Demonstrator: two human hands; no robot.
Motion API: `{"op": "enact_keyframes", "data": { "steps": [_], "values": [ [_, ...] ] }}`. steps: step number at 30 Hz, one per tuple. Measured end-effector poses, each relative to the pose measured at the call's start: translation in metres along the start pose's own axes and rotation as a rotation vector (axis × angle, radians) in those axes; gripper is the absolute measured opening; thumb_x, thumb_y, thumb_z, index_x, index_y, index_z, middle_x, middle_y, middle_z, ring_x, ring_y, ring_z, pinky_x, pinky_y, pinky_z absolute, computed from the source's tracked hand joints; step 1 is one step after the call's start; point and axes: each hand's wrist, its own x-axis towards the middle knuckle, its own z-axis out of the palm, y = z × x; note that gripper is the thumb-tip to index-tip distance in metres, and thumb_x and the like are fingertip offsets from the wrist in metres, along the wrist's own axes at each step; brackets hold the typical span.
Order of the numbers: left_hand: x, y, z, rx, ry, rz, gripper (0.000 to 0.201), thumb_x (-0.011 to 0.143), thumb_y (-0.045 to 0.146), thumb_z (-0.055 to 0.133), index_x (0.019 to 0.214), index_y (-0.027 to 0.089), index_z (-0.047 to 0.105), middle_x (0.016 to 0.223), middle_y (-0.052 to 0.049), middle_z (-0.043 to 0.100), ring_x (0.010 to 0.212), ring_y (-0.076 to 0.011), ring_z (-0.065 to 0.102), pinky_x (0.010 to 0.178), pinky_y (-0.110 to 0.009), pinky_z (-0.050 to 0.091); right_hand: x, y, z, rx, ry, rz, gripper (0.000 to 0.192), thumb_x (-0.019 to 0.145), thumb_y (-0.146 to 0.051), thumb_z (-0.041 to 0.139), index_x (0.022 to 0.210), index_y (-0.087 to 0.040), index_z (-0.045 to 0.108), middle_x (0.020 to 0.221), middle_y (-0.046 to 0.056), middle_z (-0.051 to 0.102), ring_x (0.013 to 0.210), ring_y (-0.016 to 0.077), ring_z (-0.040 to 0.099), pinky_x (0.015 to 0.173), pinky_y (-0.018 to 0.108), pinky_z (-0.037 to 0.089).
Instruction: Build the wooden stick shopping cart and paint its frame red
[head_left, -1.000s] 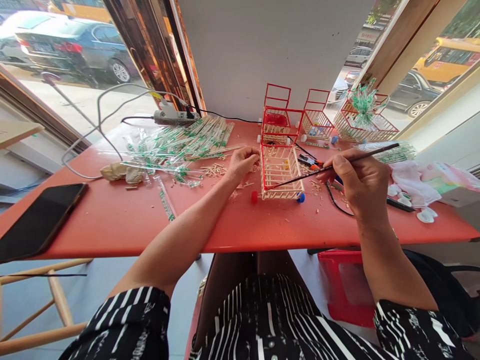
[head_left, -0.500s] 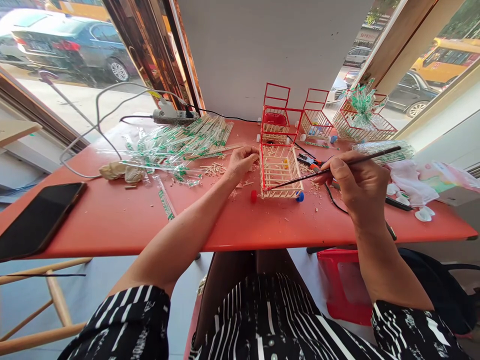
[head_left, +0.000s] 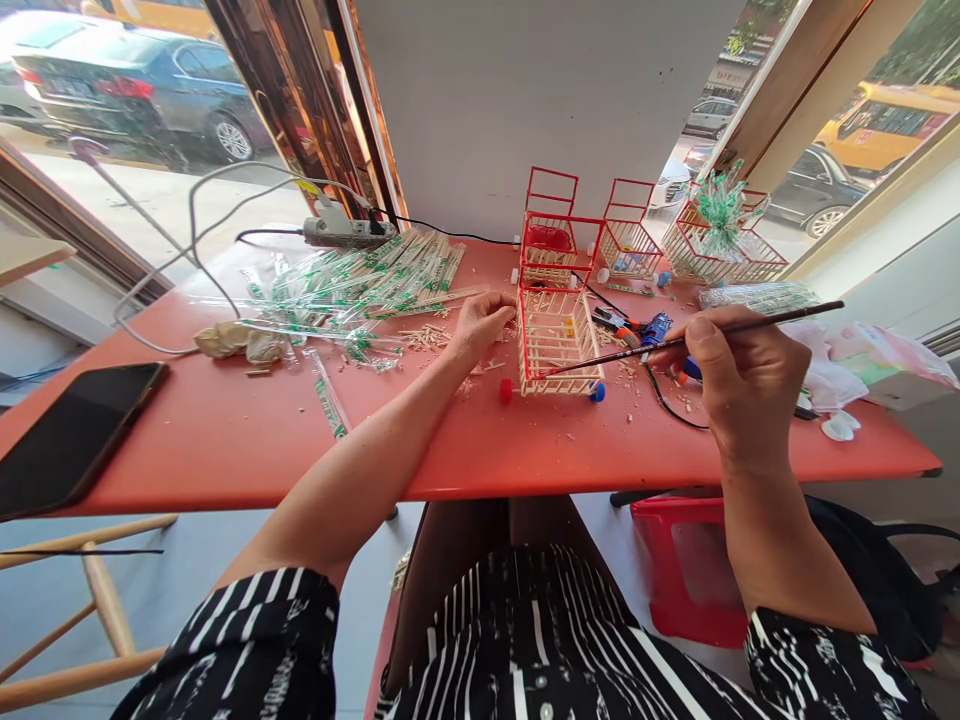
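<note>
head view: the right hand (head_left: 739, 385) pinches a thin brush (head_left: 694, 340) between thumb and fingers, its grip closed on the shaft, the tip reaching into the near cart (head_left: 559, 345), a small cart of pale sticks with red rails that stands on the red counter (head_left: 225, 440) just ahead of the person. the left hand (head_left: 480, 322) rests loosely curled on the counter, touching the cart's left side, its grip holding nothing that shows. the cart has a red wheel (head_left: 506, 390) at its near left corner and a blue wheel (head_left: 597, 392) at its near right. behind it stand three more carts: one directly behind (head_left: 551, 240), one to the right of that (head_left: 628, 245), and a wider one (head_left: 712, 255) further right with green-and-clear wrappers bunched inside. between the near cart and the right hand lie a blue-bodied tool (head_left: 656, 328) and a black cord (head_left: 667, 405), close under the brush. wood chips are scattered round the cart. to the left, a heap of wrapped sticks (head_left: 360, 285) in clear and green sleeves spreads over the counter, with a power strip (head_left: 345, 232) and its cables behind it and a crumpled tan wad (head_left: 240, 343) nearer the person. one phone (head_left: 71, 435) lies at the far left edge, well apart from the hands. white cloth (head_left: 829, 385) lies right of the right hand.
</note>
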Motion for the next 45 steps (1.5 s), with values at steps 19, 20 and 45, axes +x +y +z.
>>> {"op": "enact_keyframes", "data": {
  "steps": [19,20,45],
  "values": [
    [0.007,-0.011,-0.002,-0.001,-0.002,0.037,0.016,0.066,0.020,0.061,0.071,0.019,0.076,0.073,-0.002,0.074,0.069,-0.0140,0.064,0.063,-0.021,0.051,-0.004,-0.004,0.015,0.050,-0.009,0.024,0.022,0.101,-0.044,0.080,0.087,-0.027,0.080,0.065,-0.002,0.076,0.052,0.0140,0.070,0.055,0.029,0.060],
    [0.007,-0.011,-0.002,0.004,0.001,0.038,0.016,0.066,0.021,0.060,0.071,0.019,0.076,0.073,-0.002,0.074,0.068,-0.0140,0.064,0.062,-0.021,0.050,-0.004,-0.004,0.015,0.044,-0.003,0.020,0.021,0.102,-0.043,0.080,0.088,-0.027,0.081,0.066,-0.002,0.077,0.052,0.0138,0.069,0.056,0.029,0.060],
    [0.006,-0.009,-0.001,-0.015,-0.010,0.023,0.011,0.066,0.019,0.059,0.066,0.018,0.070,0.067,0.000,0.067,0.062,-0.0113,0.058,0.061,-0.021,0.048,-0.013,0.002,-0.017,-0.114,0.081,0.001,0.018,0.098,-0.031,0.076,0.085,-0.020,0.081,0.066,-0.001,0.080,0.053,0.0128,0.074,0.057,0.023,0.060]
  ]
}}
